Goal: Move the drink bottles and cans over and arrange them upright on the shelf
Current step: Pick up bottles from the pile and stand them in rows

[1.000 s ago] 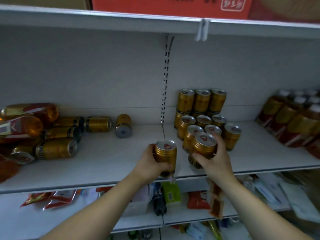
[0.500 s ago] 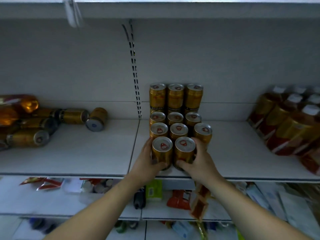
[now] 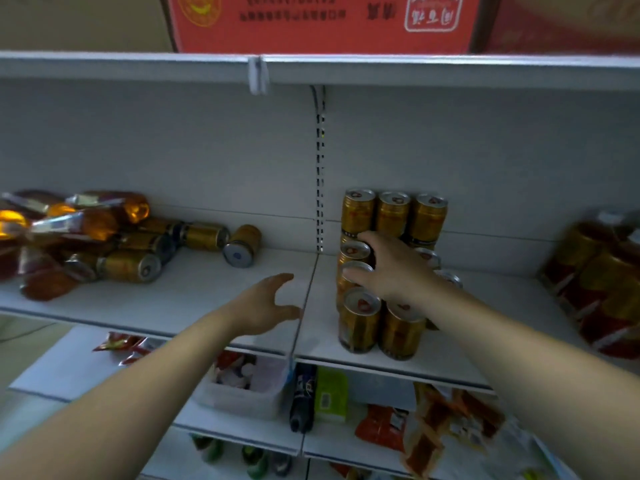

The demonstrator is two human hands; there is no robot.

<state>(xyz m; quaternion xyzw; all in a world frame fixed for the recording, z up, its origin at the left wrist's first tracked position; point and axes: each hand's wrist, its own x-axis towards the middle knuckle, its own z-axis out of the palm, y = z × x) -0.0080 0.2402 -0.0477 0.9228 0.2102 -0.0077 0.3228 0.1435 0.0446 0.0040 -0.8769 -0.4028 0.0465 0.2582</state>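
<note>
Right hand (image 3: pixel 391 268) lies spread-fingered over the upright cans (image 3: pixel 360 320) — hiding several; left hand (image 3: pixel 266 306) hovers, fingers apart, empty.

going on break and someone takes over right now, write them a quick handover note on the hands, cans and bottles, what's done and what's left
Left grip: open, empty, above the shelf.
Right grip: open, resting on the upright cans.
Done: upright cans grouped in the right bay, three stacked at the back; upright bottles farther right.
To do: lying cans and lying bottles, heaped at the far left, need moving over and standing up.
</note>
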